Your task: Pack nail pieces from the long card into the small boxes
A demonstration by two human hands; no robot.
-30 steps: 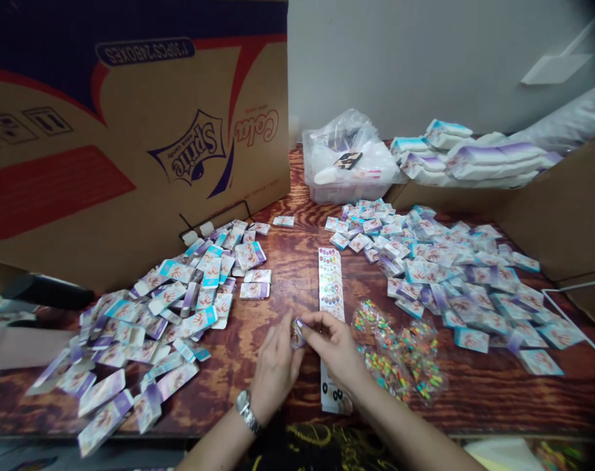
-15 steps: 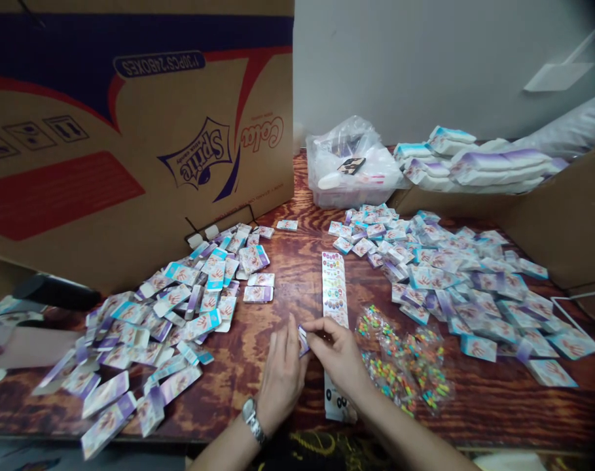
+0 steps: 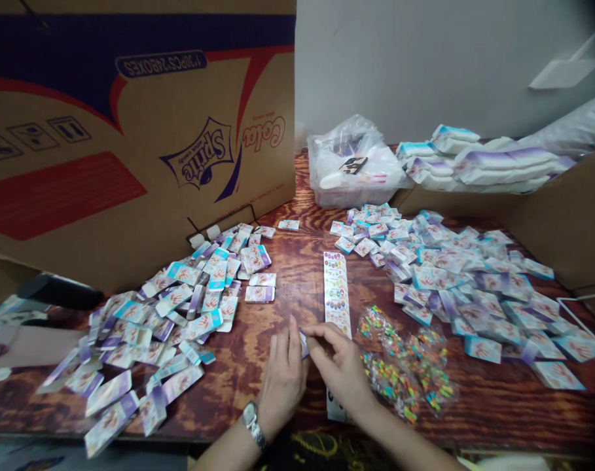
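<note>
Purple-edged card box (image 3: 304,347) between left hand (image 3: 283,371) and right hand (image 3: 342,365)

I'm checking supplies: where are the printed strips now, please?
In the head view, the printed strips lie right of centre, partly hidden by the right hand, left of the packets of colourful pieces.

glossy wood-grain table (image 3: 238,373), matt cardboard carton (image 3: 179,98), crinkled plastic sachets (image 3: 390,374), small boxes (image 3: 206,322) probably smooth card

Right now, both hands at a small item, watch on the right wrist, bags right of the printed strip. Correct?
No: the head view shows the watch on the left wrist. The left hand and right hand are at the small item, with bags right of the strip.
</note>
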